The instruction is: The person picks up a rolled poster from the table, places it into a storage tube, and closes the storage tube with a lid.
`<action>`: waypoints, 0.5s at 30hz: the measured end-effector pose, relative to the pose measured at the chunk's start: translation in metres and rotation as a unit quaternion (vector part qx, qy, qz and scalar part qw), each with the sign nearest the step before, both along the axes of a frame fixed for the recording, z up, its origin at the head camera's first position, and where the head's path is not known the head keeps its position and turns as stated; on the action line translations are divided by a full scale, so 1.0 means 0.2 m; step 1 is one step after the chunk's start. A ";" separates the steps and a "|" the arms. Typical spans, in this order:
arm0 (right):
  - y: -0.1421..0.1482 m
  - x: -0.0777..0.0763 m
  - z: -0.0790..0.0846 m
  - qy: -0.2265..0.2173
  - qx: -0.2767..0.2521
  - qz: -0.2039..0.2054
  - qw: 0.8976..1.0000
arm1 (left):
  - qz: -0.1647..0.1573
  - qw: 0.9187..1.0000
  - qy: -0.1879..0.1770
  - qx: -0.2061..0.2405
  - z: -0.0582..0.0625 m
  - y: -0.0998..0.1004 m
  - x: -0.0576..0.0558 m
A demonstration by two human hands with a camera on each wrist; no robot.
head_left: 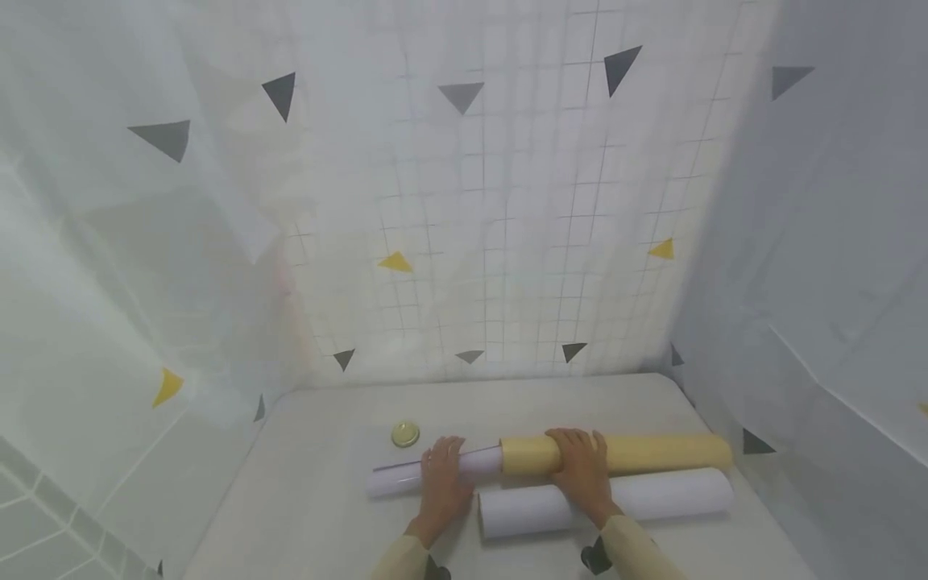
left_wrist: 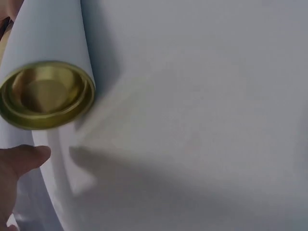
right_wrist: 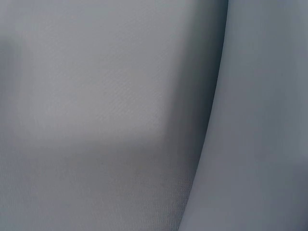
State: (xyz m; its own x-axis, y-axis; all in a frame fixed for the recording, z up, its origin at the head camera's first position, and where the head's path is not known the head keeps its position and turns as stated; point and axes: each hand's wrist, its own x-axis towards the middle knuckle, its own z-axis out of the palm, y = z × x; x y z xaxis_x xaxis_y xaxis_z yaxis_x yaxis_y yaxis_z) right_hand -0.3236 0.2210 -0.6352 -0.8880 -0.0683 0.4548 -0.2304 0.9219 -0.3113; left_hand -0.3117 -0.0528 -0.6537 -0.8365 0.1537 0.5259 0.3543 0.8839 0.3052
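Observation:
A roll of glossy white sheet sticks out of the left end of a yellow cardboard tube. My left hand grips the roll from above, its thumb along the near side in the left wrist view. Around the yellow tube, near its left part, curl the fingers of my right hand. A white tube lies in front, passing under my right wrist. Its left end carries a recessed gold metal cap. The right wrist view shows only a white curved surface beside the tabletop, not the hand.
A round gold lid lies on the white table behind the roll. White sheeting with grey and yellow triangles hangs at the back and both sides, close to the table's edges.

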 end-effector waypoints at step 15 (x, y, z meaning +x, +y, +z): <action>0.01 0.00 0.01 0.008 -0.006 0.013 1.000 | 0.060 0.998 -0.013 0.010 0.00 -0.16 0.06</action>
State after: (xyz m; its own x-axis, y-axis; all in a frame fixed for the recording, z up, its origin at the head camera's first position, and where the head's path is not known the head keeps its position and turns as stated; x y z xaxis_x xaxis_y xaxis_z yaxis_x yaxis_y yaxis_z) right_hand -0.3230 0.2230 -0.6330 -0.8783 -0.0859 0.4703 -0.2593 0.9120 -0.3178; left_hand -0.3003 -0.0857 -0.6530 -0.8620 0.0409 0.5053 0.2371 0.9136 0.3304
